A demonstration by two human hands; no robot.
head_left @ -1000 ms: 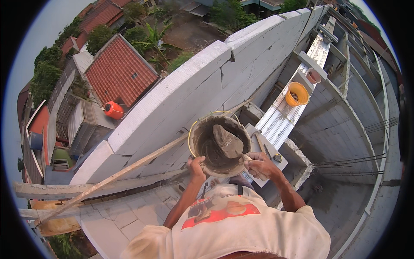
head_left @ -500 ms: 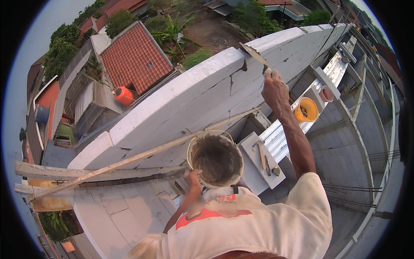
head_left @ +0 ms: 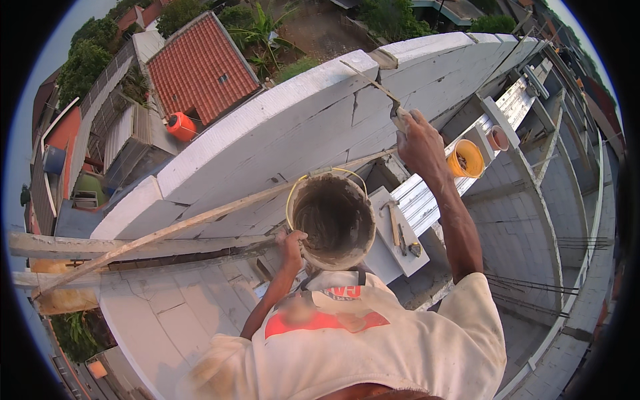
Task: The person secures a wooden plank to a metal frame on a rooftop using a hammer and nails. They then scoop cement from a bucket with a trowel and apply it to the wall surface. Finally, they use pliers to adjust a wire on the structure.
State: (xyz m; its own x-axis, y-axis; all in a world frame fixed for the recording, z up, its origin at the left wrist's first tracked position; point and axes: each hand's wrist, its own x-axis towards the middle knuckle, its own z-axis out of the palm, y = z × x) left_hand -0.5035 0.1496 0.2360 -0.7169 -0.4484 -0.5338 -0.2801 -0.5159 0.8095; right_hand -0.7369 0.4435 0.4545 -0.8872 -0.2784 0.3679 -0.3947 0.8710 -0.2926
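Note:
My right hand (head_left: 419, 139) is closed around the handle of a trowel (head_left: 379, 87). The blade points up and left, seen nearly edge-on, in front of the face of a white block wall (head_left: 280, 130). Just beyond the blade, a patch of grey mortar (head_left: 385, 59) lies at the joint between two top blocks. At my body, my left hand (head_left: 291, 248) grips the side of a bucket (head_left: 368, 248) with a yellow handle. The bucket is tilted so that its mouth shows, and wet grey mortar (head_left: 328, 217) coats its inside.
A long wooden batten (head_left: 177, 225) slants along the wall. Right of the bucket, a board (head_left: 407, 257) carries a hammer (head_left: 394, 223) and other small tools. A yellow bucket (head_left: 465, 160) and a pinkish bucket (head_left: 497, 138) stand farther right, near metal sheeting (head_left: 420, 200). Rebar (head_left: 527, 285) juts out at the right.
My right hand has drawn the trowel back from the mortared joint, down and left, and its blade has turned edge-on. My left hand still holds the bucket, now slightly higher in view.

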